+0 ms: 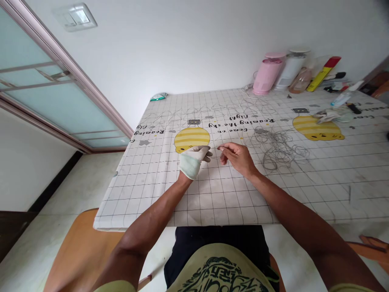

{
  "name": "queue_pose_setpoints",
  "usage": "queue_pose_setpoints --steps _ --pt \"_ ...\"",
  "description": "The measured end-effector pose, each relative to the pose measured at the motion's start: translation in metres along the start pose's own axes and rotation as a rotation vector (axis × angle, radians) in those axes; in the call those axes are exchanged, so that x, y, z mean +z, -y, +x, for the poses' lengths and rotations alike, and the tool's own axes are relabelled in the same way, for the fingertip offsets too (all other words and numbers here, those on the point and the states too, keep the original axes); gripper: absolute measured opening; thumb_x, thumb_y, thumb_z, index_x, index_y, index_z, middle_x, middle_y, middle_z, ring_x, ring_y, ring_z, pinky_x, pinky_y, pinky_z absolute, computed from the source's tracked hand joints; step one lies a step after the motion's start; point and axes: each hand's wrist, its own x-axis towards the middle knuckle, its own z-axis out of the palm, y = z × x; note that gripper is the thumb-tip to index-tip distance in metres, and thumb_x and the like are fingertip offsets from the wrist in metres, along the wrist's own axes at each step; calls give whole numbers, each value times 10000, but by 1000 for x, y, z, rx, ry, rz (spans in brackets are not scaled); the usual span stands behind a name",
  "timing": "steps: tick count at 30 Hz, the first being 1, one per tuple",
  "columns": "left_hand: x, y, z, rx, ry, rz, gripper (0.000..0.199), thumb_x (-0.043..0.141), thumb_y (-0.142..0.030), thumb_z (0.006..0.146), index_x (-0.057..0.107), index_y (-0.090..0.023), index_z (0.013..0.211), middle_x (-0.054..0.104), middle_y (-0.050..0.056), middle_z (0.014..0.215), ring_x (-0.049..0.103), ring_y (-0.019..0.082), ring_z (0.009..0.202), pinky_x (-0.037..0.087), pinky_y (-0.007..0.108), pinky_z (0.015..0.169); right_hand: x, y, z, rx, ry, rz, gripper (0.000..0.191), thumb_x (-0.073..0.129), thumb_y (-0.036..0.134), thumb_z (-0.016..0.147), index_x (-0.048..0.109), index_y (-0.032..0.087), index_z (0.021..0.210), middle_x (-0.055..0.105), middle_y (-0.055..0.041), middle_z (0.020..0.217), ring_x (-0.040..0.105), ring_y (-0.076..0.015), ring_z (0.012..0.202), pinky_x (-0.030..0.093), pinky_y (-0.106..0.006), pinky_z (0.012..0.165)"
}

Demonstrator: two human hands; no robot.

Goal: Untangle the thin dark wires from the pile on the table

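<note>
My left hand, in a pale work glove, is above the table with its thumb and fingertips pressed together. Bare, my right hand faces it a short gap away, thumb and forefinger pinched. Whatever either hand holds is too thin or small to make out. To the right of my right hand lies a loose tangle of thin grey wire or thread. More thin wavy strands stretch across the back of the table. Both hands are over a white checked tablecloth printed with yellow bears and lettering.
Along the wall stand a pink cylinder, a white cylinder, a bottle and a yellow-and-red box. A crumpled cloth and a spray bottle lie at the right. A green packet is at the back left corner.
</note>
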Motion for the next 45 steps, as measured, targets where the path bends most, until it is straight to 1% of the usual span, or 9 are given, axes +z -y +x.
queue_pose_setpoints --steps 7,11,15,19,23,29,32,40,45 --pt "8 -4 -8 -26 -12 199 190 625 -268 870 734 -202 729 742 21 680 661 146 605 509 259 633 -1 -2 3 -38 -292 -48 252 683 457 945 660 212 890 673 -7 622 597 -133 468 478 -244 387" --pt "9 2 -9 -37 98 294 163 621 -254 865 749 -198 781 728 25 652 639 151 565 491 270 596 -5 -5 5 -17 -315 -55 225 679 423 943 644 211 878 669 -7 620 602 -132 455 466 -234 363" --pt "9 7 -3 37 78 409 193 600 -312 914 767 -218 895 778 34 835 703 190 722 524 306 732 -8 -9 6 33 -278 -68 217 690 398 928 647 203 842 677 -18 617 601 -134 444 442 -227 337" --pt "12 7 -1 222 -53 545 366 702 -322 889 718 -289 1253 772 25 1114 695 218 932 491 328 918 -10 -12 8 64 -281 -69 206 698 385 915 657 198 839 681 -20 609 595 -132 431 435 -221 326" --pt "16 6 -5 309 23 713 515 768 -333 864 650 -339 1365 732 39 1200 671 220 896 475 329 858 -14 -12 9 82 -296 -60 212 713 396 900 670 195 850 675 -17 591 589 -131 423 426 -216 320" --pt "16 -1 -5 335 165 1109 167 641 -396 961 749 -274 994 722 66 1013 661 267 927 418 335 732 -11 -12 7 86 -275 -43 184 699 371 900 665 198 845 673 -15 587 585 -132 417 429 -221 324" --pt "14 -2 -1 341 190 1191 300 609 -422 984 710 -240 768 688 68 869 656 256 866 404 331 711 -8 -13 6 70 -284 -42 209 700 400 907 660 200 864 682 -19 605 595 -134 425 438 -223 329" --pt "13 6 0 334 153 1056 448 669 -417 945 610 -211 552 574 70 689 636 259 813 384 335 716 -7 -13 4 17 -310 -67 230 675 434 941 646 211 891 682 -13 630 602 -133 449 449 -223 345" --pt "14 11 0 307 131 987 367 679 -363 929 653 -221 592 610 70 727 650 269 875 416 331 752 -8 -12 2 -5 -284 -110 272 660 481 954 663 214 899 682 -15 641 609 -134 477 464 -225 368"
